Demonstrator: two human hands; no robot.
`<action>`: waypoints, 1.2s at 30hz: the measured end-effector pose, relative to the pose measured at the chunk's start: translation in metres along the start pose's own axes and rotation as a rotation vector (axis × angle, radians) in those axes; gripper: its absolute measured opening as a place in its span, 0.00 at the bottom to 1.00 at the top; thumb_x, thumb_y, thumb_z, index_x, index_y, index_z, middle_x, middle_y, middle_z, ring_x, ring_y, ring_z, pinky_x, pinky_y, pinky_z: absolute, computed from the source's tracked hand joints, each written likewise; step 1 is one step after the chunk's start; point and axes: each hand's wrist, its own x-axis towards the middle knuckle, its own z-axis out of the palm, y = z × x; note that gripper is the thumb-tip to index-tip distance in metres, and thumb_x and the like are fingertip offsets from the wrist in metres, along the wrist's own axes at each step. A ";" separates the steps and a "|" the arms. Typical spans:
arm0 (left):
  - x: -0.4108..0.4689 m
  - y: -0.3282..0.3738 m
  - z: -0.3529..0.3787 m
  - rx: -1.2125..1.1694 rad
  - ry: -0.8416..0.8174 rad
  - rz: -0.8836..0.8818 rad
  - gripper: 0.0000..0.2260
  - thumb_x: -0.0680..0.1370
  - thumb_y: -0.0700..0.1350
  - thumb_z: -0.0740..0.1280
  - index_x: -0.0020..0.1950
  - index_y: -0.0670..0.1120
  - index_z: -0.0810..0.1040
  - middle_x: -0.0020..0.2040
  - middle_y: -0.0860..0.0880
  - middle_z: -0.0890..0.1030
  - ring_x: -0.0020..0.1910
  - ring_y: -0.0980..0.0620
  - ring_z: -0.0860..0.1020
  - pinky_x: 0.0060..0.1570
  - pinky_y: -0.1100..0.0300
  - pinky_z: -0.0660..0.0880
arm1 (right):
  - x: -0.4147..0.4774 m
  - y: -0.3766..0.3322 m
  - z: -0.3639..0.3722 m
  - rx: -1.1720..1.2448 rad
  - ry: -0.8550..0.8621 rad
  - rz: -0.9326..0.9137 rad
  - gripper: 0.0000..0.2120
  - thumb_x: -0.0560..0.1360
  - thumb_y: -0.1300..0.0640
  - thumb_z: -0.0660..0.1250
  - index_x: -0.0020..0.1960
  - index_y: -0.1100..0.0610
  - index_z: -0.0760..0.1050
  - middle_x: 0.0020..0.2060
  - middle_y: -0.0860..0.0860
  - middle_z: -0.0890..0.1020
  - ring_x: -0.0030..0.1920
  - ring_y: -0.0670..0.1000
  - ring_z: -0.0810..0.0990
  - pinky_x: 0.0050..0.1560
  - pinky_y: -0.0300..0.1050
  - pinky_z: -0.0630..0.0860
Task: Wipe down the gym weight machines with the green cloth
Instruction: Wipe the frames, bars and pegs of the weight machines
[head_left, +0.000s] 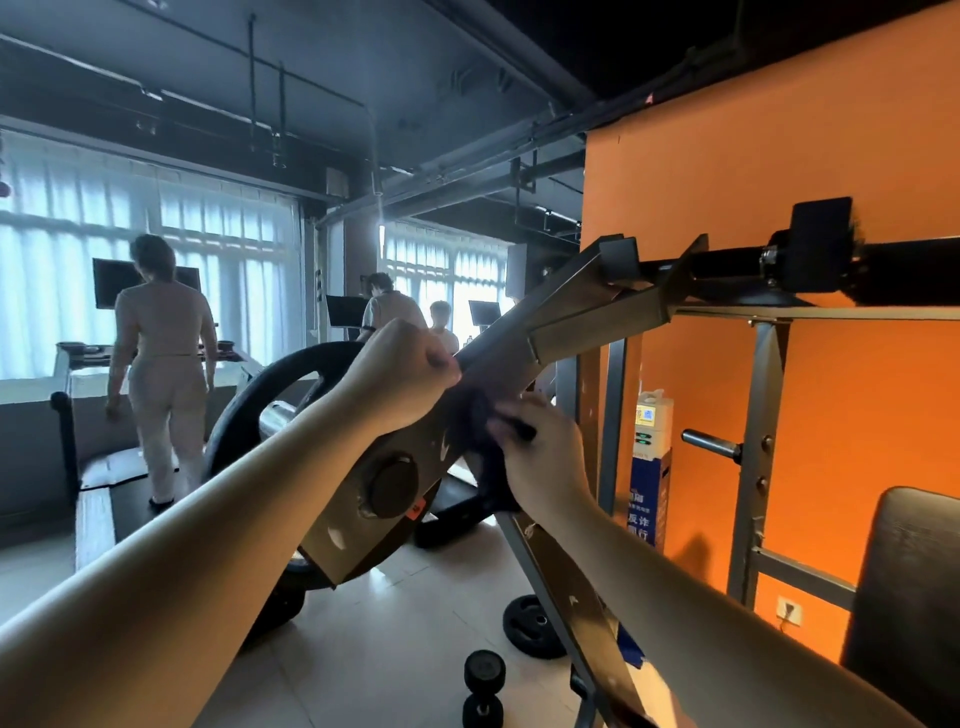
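Matt metal lever arm (519, 332), paint chipped; soft cloth (479, 413); matt weight plate (244, 410); glossy floor tiles (389, 649)

Quick headcount: three people in pale clothes (161, 364) back by the windows, three dark flat screens (106, 286), one big black round weight plate (244, 410), one small black plate (530, 626) on the floor, one black dumbbell (483, 686), one dark crumpled cloth (478, 415), one blue-and-white kiosk (649, 467).
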 end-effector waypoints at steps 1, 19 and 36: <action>-0.003 0.002 -0.002 0.008 -0.007 0.028 0.19 0.77 0.42 0.68 0.26 0.50 0.74 0.23 0.53 0.75 0.24 0.62 0.71 0.30 0.63 0.68 | -0.005 0.000 -0.008 0.074 -0.046 0.087 0.09 0.79 0.62 0.69 0.55 0.50 0.83 0.48 0.38 0.81 0.52 0.36 0.79 0.53 0.27 0.71; -0.055 0.029 0.037 0.132 -0.136 0.063 0.04 0.76 0.48 0.72 0.42 0.51 0.84 0.41 0.52 0.80 0.43 0.53 0.78 0.36 0.57 0.73 | -0.026 -0.020 -0.047 0.871 -0.026 0.733 0.11 0.81 0.69 0.60 0.55 0.59 0.78 0.42 0.56 0.85 0.41 0.51 0.85 0.50 0.48 0.82; -0.127 -0.012 0.171 -0.156 -0.229 -0.199 0.12 0.77 0.44 0.74 0.59 0.49 0.78 0.53 0.50 0.81 0.50 0.50 0.80 0.50 0.54 0.79 | -0.142 0.051 -0.070 0.070 0.089 0.371 0.10 0.79 0.68 0.66 0.50 0.53 0.74 0.48 0.43 0.75 0.52 0.35 0.80 0.38 0.41 0.82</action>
